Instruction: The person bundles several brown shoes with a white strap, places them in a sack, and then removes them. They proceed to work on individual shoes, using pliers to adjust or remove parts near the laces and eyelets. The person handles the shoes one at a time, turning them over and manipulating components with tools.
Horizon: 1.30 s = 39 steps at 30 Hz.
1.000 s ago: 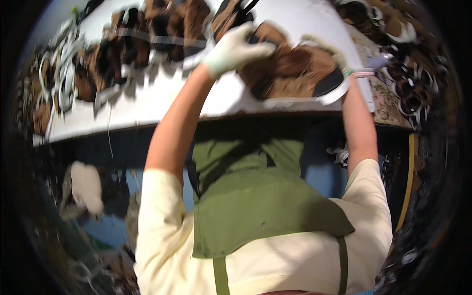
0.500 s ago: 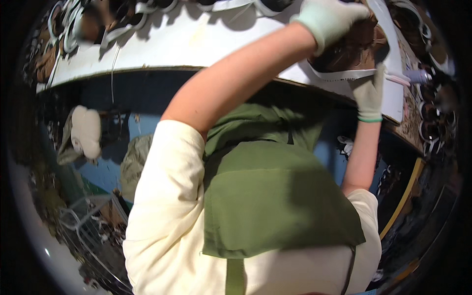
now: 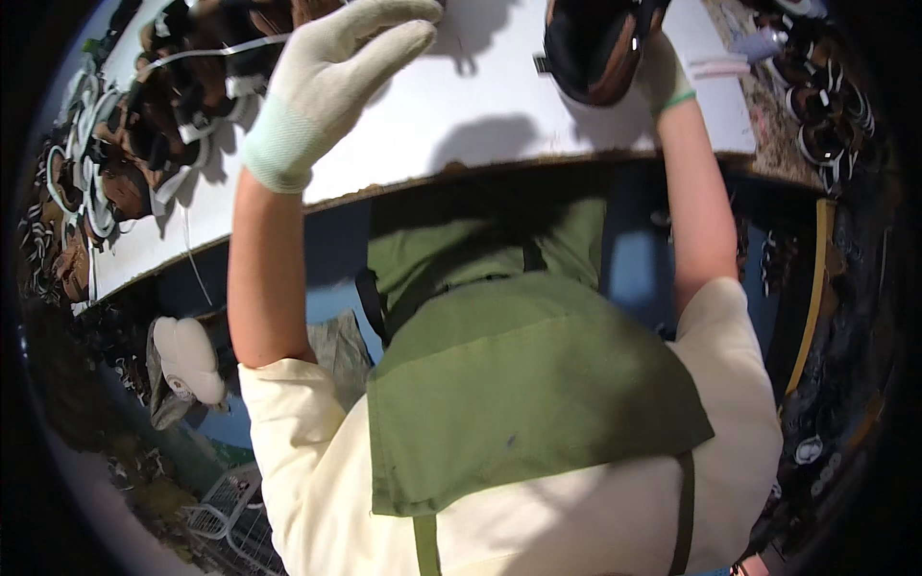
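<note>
The fingers point(image 3: 399, 46) of the left hand point(image 3: 322, 91), which wears a white knit glove with a pale green cuff, reach forward and to the right, loosely parted and slightly bent, with nothing visible in their hold. The right hand point(image 3: 663, 75), in a matching glove with a green edge at the wrist, grips the right side of a brown shoe with a black lining and a small dark tab point(image 3: 600, 43); its fingers are mostly hidden behind the shoe, so how tightly they close cannot be told.

The shoe is at the upper edge of the view over the white worktop point(image 3: 514, 86), opening toward the person; whether it touches the surface is unclear. Well apart from it, near the left hand, brown and black shoes with white parts point(image 3: 144, 125) crowd the left of the worktop. To the right lie a pale lavender cylinder point(image 3: 759, 45) and thin pink strips point(image 3: 718, 68), with more dark shoes with white edges point(image 3: 816, 134) beyond. A thin white cord point(image 3: 195, 264) hangs over the front edge. Below, the person wears an olive green apron point(image 3: 528, 384) over a cream shirt point(image 3: 288, 408).
</note>
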Tool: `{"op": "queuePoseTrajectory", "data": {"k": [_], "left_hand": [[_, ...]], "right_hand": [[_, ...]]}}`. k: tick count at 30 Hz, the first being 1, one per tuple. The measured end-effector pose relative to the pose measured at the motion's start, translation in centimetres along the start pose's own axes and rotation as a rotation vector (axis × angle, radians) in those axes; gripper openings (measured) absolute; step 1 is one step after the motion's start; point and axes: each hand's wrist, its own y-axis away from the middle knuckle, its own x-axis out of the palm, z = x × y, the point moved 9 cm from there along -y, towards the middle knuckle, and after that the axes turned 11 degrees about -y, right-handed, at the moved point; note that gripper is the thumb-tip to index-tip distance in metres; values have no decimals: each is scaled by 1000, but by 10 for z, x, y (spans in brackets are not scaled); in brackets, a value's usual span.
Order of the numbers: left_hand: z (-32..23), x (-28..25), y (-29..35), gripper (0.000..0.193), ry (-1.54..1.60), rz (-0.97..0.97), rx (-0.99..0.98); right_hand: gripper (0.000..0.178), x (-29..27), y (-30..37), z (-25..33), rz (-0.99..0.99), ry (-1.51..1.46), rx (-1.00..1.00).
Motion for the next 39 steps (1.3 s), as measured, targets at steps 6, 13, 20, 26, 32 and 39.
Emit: {"op": "queuePoseTrajectory", "data": {"k": [6, 13, 20, 26, 32, 39], "left_hand": [[-5, 36, 2, 59, -14, 21, -223], [1, 71, -27, 50, 201, -35, -89], [20, 19, 36, 40, -293, 222, -11], [155, -9, 292, 66, -365, 425, -1158], [148, 110, 365, 28, 326, 144, -1319], [156, 48, 328, 34, -16, -60, -1168]], "right_hand": [[39, 13, -5, -34, 244, 257, -6], [35, 23, -21, -40, 465, 401, -129], [47, -36, -14, -34, -46, 186, 75], [59, -30, 5, -34, -374, 123, 159], [61, -23, -6, -40, -344, 164, 138], [72, -42, -18, -35, -209, 245, 108]]}}
